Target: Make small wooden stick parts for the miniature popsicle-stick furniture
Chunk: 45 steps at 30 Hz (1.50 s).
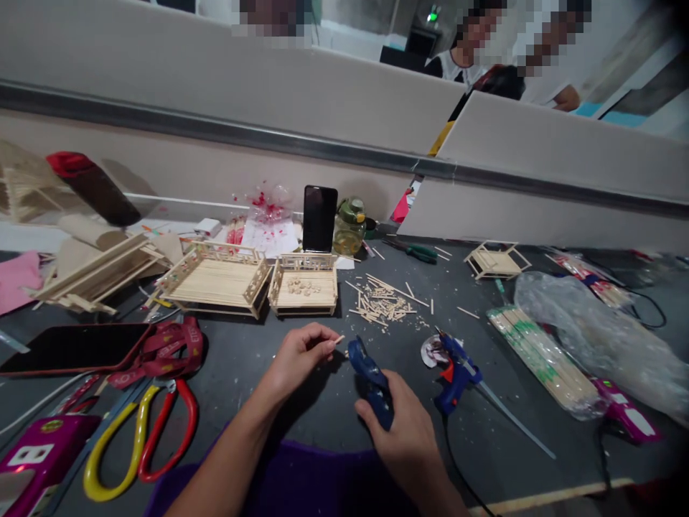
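My left hand (301, 354) pinches a short wooden stick piece (339, 339) between thumb and fingers, just above the dark table. My right hand (405, 427) is wrapped round a blue cutter (370, 379) whose jaws point up towards the stick's tip. The two nearly meet at the table's near middle. A pile of cut stick bits (381, 301) lies just beyond them. Two small stick-built benches (218, 276) (304, 283) stand behind the pile to the left.
A blue glue gun (456, 370) with its cord lies right of my hands. Bagged sticks (543, 355), a plastic bag (592, 327), red-and-yellow shears (143, 431), a lanyard, two phones (75, 347) (319, 217) and a jar (349, 226) ring the spot. People sit beyond the partition.
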Tool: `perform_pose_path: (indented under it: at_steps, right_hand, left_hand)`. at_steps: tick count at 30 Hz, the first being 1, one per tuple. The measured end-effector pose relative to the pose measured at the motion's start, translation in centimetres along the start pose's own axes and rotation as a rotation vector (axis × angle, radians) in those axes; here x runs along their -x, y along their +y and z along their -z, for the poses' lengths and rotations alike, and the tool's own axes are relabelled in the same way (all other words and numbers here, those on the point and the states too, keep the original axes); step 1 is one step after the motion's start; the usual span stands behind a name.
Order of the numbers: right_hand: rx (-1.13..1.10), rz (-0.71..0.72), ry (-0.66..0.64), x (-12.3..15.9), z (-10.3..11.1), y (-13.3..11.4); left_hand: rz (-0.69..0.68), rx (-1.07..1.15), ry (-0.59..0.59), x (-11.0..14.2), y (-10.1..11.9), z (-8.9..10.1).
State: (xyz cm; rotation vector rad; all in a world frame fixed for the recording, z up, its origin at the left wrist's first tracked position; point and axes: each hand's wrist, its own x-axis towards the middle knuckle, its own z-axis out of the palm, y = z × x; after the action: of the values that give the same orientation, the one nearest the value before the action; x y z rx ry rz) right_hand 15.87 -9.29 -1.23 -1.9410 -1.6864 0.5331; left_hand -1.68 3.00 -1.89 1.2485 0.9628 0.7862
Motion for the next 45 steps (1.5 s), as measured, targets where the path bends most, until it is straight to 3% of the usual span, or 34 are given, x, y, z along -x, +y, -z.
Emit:
perform_pose_path:
  at_steps: [4,10,20,45]
  right_hand:
    - [0.053,0.002,0.045,-0.1,-1.4,0.4]
    - [0.114,0.101,0.128,-0.1,-2.4,0.4]
    - [0.133,0.109,0.084,-0.4,-1.4,-0.4]
    - [0.066,0.034,0.029,-0.7,-1.3,-1.0]
  left_hand:
    - [0.053,0.064,-0.114,0.5,0.8,-0.2]
    - [-0.017,-0.001,-0.193,0.7,2.3,-0.3]
    - [-0.001,-0.048,-0.198,0.6,2.5,0.0]
    - [-0.009,-0.118,-0.289,0.9,2.4,0.4]
